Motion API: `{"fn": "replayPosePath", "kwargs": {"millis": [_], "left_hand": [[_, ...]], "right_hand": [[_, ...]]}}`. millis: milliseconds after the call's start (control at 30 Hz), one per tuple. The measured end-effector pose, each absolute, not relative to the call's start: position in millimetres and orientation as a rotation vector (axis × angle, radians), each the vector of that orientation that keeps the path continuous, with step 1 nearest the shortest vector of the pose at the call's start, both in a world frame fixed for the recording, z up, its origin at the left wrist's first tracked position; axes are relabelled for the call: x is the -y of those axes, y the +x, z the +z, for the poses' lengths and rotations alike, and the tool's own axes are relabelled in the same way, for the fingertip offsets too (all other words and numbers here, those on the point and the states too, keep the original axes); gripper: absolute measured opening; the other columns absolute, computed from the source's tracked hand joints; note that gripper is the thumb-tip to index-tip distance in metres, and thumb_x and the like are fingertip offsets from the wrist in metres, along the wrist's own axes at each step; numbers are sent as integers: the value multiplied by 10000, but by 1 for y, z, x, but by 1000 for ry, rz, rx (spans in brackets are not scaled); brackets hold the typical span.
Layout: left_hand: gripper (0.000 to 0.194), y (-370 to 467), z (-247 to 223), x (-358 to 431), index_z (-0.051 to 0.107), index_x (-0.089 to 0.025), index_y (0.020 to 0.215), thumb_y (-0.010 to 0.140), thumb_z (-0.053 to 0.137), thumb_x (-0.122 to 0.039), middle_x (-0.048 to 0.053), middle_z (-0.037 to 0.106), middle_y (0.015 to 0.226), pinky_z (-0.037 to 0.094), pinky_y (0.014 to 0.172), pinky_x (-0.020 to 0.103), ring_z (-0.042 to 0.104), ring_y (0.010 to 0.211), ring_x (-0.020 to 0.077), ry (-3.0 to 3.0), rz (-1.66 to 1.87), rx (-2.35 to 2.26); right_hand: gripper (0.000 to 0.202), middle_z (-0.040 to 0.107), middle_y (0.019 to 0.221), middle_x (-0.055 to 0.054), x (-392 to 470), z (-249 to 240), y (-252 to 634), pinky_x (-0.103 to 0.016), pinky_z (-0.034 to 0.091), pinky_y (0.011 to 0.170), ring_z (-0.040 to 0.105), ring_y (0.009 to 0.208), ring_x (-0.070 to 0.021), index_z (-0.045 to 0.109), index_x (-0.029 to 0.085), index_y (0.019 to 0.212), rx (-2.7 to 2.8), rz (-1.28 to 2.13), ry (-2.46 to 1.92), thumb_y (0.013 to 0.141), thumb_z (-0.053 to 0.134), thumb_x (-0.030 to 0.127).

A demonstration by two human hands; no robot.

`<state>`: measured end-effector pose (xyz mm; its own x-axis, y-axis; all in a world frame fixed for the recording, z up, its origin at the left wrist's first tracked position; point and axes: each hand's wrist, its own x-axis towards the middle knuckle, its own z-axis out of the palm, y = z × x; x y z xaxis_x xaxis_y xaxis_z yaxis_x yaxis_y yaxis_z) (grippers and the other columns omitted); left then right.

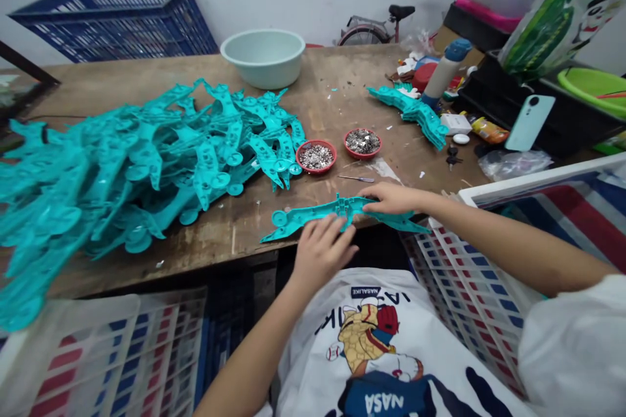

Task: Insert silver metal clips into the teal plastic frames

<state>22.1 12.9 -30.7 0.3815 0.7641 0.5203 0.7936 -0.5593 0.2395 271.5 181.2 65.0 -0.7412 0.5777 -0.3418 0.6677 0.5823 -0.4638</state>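
Observation:
A long teal plastic part (313, 211) with pointed ends lies across the table's front edge, ribs and posts showing at its middle. My right hand (391, 198) grips it just right of the middle. At the part's near edge, my left hand (323, 247) has its fingers apart and holds nothing; whether the fingertips touch the part I cannot tell. Beyond the part lies a thin screwdriver (357, 178). Two small red baskets of tiny metal pieces stand behind it, a left basket (316, 171) and a right basket (362, 155).
A big heap of similar teal parts (147, 163) covers the table's left side. A small stack of parts (415, 114) lies at right, near a bottle (446, 71) and a phone (531, 122). Behind are a basin (264, 58) and a blue crate (122, 23). White crates (469, 287) flank my lap.

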Motion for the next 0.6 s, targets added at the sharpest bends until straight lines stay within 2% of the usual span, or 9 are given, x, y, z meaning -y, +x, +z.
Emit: {"fn": "replayPosePath", "kwargs": {"millis": [33,100,233,333,467,600], "left_hand": [[402,10,-34,-21,806,-281,1512,1122,772,-370,173,773,1621,557,1247,586,690,1575,430,-2538,-794,1577],[500,-12,-44,-36,755,-274,1615,1119,734,-340,159,641,1780,496,1313,665,565,1695,465,-2530,-543,1783],[571,-37,-67,-46,676,-276,1716,1166,632,-424,127,577,1832,448,1341,676,482,1760,448,-2518,-364,1935],[571,-39,-75,-44,670,-279,1724,1186,567,-440,109,558,1844,448,1319,650,463,1776,430,-2458,-381,1984],[592,-35,-77,-43,663,-281,1733,1173,573,-450,101,554,1844,459,1287,627,478,1766,434,-2405,-366,2041],[600,-36,-77,-43,671,-268,1728,1168,582,-467,108,561,1836,453,1278,621,497,1753,438,-2372,-345,2044]], "right_hand": [[297,888,1328,-71,-192,58,270,-300,607,981,840,1157,-248,861,190,1358,-2635,-828,1059,1093,750,266],[294,894,1314,-83,-215,48,267,-316,604,966,841,1145,-271,886,215,1346,-2625,-735,1100,1074,793,277],[327,871,1367,-138,-276,51,266,-426,602,1053,806,1270,-364,903,229,1374,-2632,-413,1373,1118,710,295],[412,825,1483,-169,-328,58,269,-489,594,1133,759,1389,-400,879,202,1450,-2614,-226,1592,1147,605,256],[407,833,1479,-144,-367,50,270,-457,609,1139,764,1389,-376,878,219,1474,-2601,-210,1680,1150,646,301],[367,846,1444,-131,-370,33,266,-453,611,1148,764,1372,-366,898,224,1428,-2609,-248,1697,1149,689,337]]}}
